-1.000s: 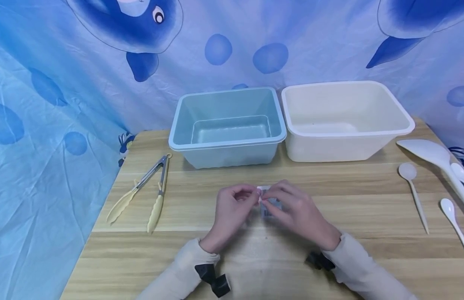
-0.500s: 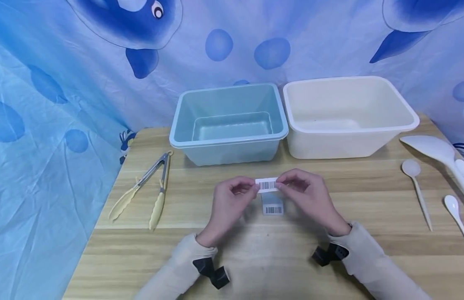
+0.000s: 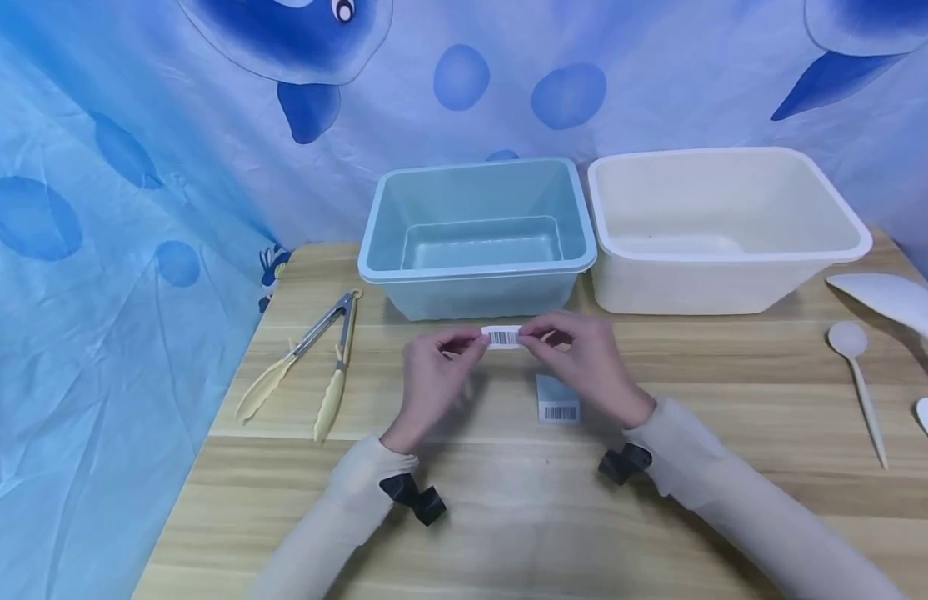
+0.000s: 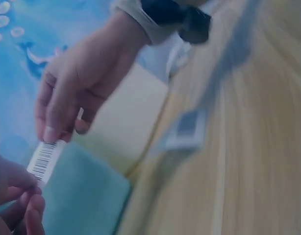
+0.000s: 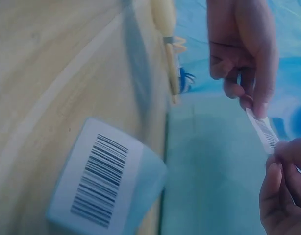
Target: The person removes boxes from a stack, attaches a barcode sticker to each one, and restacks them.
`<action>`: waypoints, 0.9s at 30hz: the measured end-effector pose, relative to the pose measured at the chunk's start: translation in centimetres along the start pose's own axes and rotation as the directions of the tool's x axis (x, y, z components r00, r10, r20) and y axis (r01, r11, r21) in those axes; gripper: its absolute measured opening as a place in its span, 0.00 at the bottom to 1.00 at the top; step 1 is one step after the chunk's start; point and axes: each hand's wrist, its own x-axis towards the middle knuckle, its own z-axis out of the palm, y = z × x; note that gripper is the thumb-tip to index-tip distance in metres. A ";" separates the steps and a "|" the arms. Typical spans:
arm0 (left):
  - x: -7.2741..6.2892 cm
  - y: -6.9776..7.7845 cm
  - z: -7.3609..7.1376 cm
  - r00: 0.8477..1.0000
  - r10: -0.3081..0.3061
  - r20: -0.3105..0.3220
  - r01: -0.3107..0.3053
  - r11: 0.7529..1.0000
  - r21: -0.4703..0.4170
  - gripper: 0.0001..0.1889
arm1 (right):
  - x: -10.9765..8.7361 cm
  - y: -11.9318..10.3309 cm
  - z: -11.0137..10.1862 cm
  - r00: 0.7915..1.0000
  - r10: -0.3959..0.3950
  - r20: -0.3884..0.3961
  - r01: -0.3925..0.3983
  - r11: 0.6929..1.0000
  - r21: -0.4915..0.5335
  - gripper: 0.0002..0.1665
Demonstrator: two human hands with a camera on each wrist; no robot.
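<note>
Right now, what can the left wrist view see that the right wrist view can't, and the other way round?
Only the left wrist view shows the white bin, plus the right arm's sleeve and black wrist camera. Only the right wrist view shows the tongs. Both show the left hand and right hand pinching the barcode label, the blue bin, the curtain, and a barcode card on the table, blurrier in the left wrist view.

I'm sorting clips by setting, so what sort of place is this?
Probably an improvised tabletop workspace: a wood-grain table, backed by a sea-animal curtain, holding a light-blue plastic basin.
</note>
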 end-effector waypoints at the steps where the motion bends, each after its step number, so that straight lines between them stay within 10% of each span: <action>1: 0.3 -0.4 -0.1 1.000 0.003 -0.005 -0.003 1.000 0.016 0.05 | 0.3 0.1 0.3 1.000 -0.006 0.015 0.006 1.000 0.002 0.06; 11: 2.3 -2.5 -0.8 0.999 -0.047 0.004 0.046 0.997 0.063 0.09 | 1.8 1.7 1.8 0.978 -0.024 0.207 0.039 0.997 -0.069 0.22; 27: 2.8 -2.8 -0.3 0.998 -0.061 0.013 0.060 0.998 0.035 0.17 | 2.8 2.3 2.8 0.975 -0.030 0.220 0.055 0.992 -0.110 0.28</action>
